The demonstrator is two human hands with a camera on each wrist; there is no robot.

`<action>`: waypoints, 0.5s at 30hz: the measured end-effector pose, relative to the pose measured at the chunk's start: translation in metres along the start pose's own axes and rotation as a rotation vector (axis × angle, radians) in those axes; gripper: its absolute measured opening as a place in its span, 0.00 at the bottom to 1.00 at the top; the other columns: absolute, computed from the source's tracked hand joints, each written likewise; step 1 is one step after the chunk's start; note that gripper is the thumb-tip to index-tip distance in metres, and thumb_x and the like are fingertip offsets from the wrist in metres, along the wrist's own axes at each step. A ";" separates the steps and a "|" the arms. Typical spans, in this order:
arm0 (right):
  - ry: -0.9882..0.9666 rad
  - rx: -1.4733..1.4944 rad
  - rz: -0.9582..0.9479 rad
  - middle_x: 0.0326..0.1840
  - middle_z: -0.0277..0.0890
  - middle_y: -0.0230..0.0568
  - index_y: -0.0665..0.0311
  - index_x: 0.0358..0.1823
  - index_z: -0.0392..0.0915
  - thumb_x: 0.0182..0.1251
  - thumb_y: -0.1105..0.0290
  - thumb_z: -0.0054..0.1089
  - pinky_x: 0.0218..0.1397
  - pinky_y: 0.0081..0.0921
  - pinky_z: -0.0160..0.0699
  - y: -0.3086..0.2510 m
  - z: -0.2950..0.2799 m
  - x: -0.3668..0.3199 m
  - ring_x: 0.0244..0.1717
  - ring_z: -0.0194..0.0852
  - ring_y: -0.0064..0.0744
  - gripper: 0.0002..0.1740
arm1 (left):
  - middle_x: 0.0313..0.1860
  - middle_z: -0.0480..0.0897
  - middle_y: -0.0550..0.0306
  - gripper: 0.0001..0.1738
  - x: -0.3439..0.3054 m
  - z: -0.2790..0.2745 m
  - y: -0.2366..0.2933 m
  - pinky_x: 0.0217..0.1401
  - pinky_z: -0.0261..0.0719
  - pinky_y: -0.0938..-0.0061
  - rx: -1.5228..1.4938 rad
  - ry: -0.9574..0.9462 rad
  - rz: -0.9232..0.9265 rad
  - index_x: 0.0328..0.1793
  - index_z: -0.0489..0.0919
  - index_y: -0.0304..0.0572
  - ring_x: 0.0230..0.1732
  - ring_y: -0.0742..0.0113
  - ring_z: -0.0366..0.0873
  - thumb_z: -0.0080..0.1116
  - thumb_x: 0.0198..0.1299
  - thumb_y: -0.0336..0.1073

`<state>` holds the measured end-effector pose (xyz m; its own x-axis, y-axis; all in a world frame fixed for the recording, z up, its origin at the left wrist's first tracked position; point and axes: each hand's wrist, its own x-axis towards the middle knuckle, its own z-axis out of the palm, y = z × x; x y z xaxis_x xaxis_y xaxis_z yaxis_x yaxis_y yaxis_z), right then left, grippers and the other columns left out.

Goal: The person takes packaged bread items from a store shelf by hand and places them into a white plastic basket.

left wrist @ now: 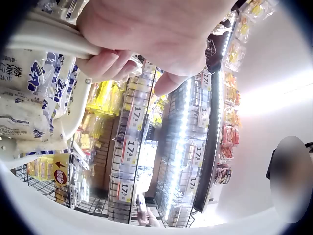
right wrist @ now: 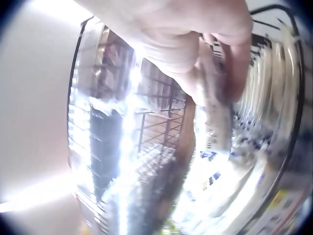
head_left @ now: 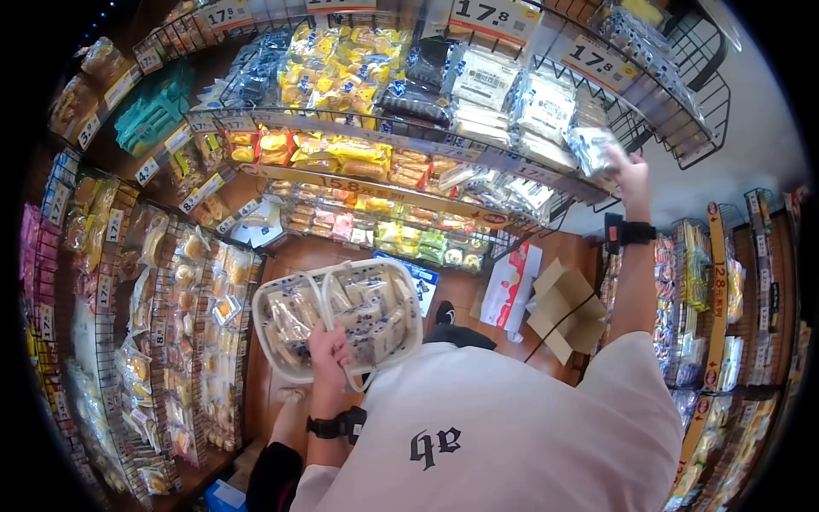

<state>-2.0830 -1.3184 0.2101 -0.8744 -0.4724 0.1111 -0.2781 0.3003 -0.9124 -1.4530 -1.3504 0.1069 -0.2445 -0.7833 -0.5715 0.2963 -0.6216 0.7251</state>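
The left hand (head_left: 329, 348) grips the handle of a white basket (head_left: 263, 341); several clear packets (head_left: 294, 317) with blue print lie inside. In the left wrist view the fingers (left wrist: 110, 63) curl round the pale handle (left wrist: 49, 36). At the right end of the upper wire shelf, the right hand (head_left: 631, 175) pinches a white packet (head_left: 590, 149). Close up in the right wrist view, thumb and fingers of the hand (right wrist: 195, 44) hold the narrow packet (right wrist: 213, 112) by its top, beside a row of similar packets (right wrist: 269, 73).
Yellow packets (head_left: 341, 68) and price tags (head_left: 495, 19) line the tiered wire shelves ahead. Snack racks stand at left (head_left: 183, 316) and right (head_left: 691, 282). An open cardboard box (head_left: 567, 311) and a red-white carton (head_left: 510, 286) are on the floor. Another person (left wrist: 291, 178) appears in the left wrist view.
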 end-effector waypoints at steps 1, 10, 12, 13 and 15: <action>0.100 -0.462 0.017 0.46 0.81 0.51 0.74 0.52 0.77 0.51 0.54 0.77 0.44 0.28 0.82 -0.001 0.000 0.006 0.44 0.84 0.39 0.35 | 0.22 0.61 0.71 0.09 0.003 0.002 0.002 0.16 0.51 0.85 -0.013 0.016 0.008 0.44 0.70 0.43 0.15 0.84 0.53 0.51 0.59 0.36; -0.874 -0.636 -0.595 0.69 0.69 0.47 0.60 0.70 0.65 0.48 0.84 0.63 0.72 0.30 0.64 -0.047 0.012 0.049 0.70 0.65 0.40 0.42 | 0.23 0.62 0.71 0.13 0.020 -0.004 -0.013 0.16 0.51 0.86 -0.225 0.119 0.060 0.51 0.71 0.44 0.16 0.84 0.54 0.49 0.61 0.37; -0.975 -0.662 -0.397 0.65 0.71 0.45 0.59 0.70 0.65 0.44 0.86 0.65 0.69 0.27 0.67 -0.031 0.022 0.073 0.67 0.67 0.34 0.45 | 0.24 0.62 0.71 0.15 0.021 -0.002 -0.023 0.17 0.51 0.86 -0.263 0.128 0.074 0.54 0.70 0.43 0.17 0.83 0.54 0.49 0.63 0.37; -0.952 -0.748 -0.422 0.60 0.74 0.43 0.59 0.69 0.66 0.42 0.86 0.66 0.65 0.26 0.69 -0.045 0.027 0.071 0.63 0.70 0.31 0.46 | 0.24 0.62 0.71 0.16 0.018 -0.001 -0.023 0.18 0.51 0.86 -0.250 0.167 0.084 0.56 0.70 0.42 0.18 0.83 0.54 0.49 0.63 0.38; -1.025 -0.849 -0.404 0.32 0.64 0.27 0.64 0.57 0.76 0.46 0.83 0.68 0.43 0.19 0.69 -0.052 0.030 0.078 0.36 0.63 0.21 0.31 | 0.24 0.61 0.71 0.15 0.015 0.003 -0.024 0.18 0.51 0.86 -0.252 0.190 0.095 0.55 0.70 0.43 0.18 0.83 0.54 0.49 0.64 0.38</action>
<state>-2.1247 -1.3960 0.2543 -0.1011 -0.9254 -0.3651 -0.9154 0.2303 -0.3301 -1.4662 -1.3473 0.0822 -0.0349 -0.8105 -0.5846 0.5344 -0.5095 0.6744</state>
